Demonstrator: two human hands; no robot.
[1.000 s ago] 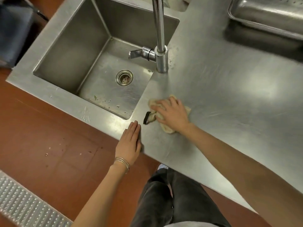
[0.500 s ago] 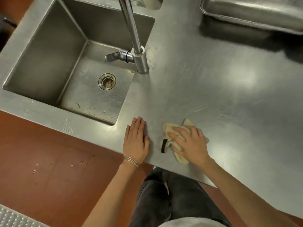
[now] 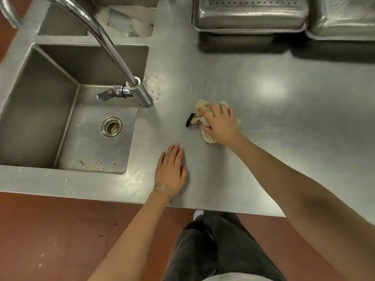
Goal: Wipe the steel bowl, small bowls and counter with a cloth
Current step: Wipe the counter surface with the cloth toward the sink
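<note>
A crumpled beige cloth with a black loop tag lies on the steel counter, just right of the faucet base. My right hand is on top of it, fingers bent over the bunched fabric, pressing it to the surface. My left hand rests flat on the counter near the front edge, fingers straight and together, holding nothing. No bowls are in sight.
A deep sink with food specks near its drain lies to the left, with a tall curved faucet over it. Two steel pans stand at the back right. A second basin behind holds white items.
My right hand has slid the cloth from near the front edge back toward the faucet. My left hand stays flat in the same spot. My view has risen and shifted.
</note>
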